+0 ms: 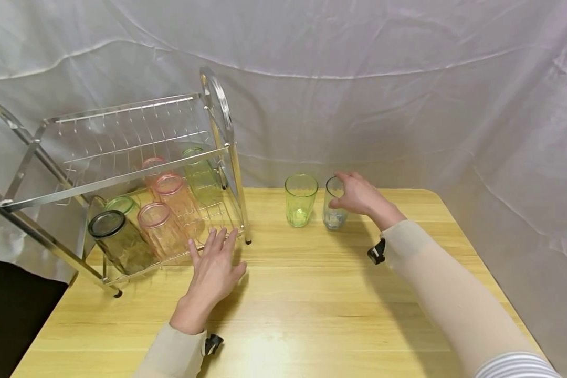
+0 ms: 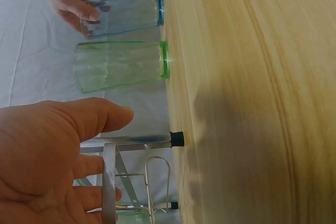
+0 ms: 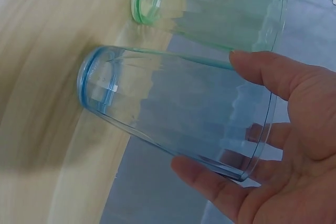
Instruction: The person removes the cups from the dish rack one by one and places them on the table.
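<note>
A clear blue drinking glass (image 1: 334, 219) stands upright on the table. My right hand (image 1: 363, 197) holds it near the rim, thumb on one side and fingers round the other, as the right wrist view shows. Just left of it stands a green glass (image 1: 301, 202), upright and apart from both hands. My left hand (image 1: 214, 275) is at the lower front corner of a metal dish rack (image 1: 240, 195), its fingers extended. In the left wrist view, some of those fingers pass behind a rack bar (image 2: 108, 182); whether they press on it I cannot tell.
On the rack's lower tier, several glasses lean upside down: a dark one (image 1: 125, 249), pink ones (image 1: 165, 233) and green ones (image 1: 203, 184). Its upper tier is a wire plate holder. A pale cloth (image 1: 359, 115) hangs behind the wooden table (image 1: 302, 294).
</note>
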`<state>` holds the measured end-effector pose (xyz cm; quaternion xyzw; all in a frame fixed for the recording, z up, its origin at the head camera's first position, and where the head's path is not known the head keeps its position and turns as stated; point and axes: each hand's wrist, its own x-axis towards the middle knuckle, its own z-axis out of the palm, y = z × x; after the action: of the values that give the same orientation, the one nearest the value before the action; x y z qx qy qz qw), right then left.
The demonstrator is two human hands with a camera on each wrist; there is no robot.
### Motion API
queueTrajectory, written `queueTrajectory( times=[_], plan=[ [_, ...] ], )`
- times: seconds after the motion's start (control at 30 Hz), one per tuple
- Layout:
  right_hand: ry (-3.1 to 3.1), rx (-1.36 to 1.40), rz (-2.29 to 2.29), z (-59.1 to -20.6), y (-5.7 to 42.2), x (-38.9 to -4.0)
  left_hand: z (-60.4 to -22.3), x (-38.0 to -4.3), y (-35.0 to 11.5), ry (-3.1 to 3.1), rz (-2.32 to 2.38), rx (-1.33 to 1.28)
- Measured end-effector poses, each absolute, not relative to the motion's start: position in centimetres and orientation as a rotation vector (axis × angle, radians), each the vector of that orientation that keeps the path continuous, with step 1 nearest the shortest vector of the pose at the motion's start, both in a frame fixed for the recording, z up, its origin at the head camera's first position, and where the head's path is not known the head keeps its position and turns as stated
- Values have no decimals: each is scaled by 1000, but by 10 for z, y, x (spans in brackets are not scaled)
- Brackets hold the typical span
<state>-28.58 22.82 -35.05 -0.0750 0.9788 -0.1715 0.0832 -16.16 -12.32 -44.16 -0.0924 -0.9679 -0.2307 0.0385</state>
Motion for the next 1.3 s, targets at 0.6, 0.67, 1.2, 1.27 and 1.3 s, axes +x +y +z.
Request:
queueTrajectory(
  times=[0.6, 0.67, 1.2, 1.27, 1.3],
  plan=[
    [2895, -245, -539, -349, 230, -290, -442, -162, -123, -2962, -699, -280],
    [2893, -239, -536, -350, 230, -290, -442, -162, -124, -2959, -699, -283],
    [2879, -253, -552, -347, 233, -293, -442, -161, -124, -2937, -705, -302],
    [2881, -251, -555, -348, 233, -293, -442, -161, -124, -2937, -704, -302],
    [2881, -246, -559, -348, 233, -293, -442, -161, -124, -2938, -703, -301]
  ],
)
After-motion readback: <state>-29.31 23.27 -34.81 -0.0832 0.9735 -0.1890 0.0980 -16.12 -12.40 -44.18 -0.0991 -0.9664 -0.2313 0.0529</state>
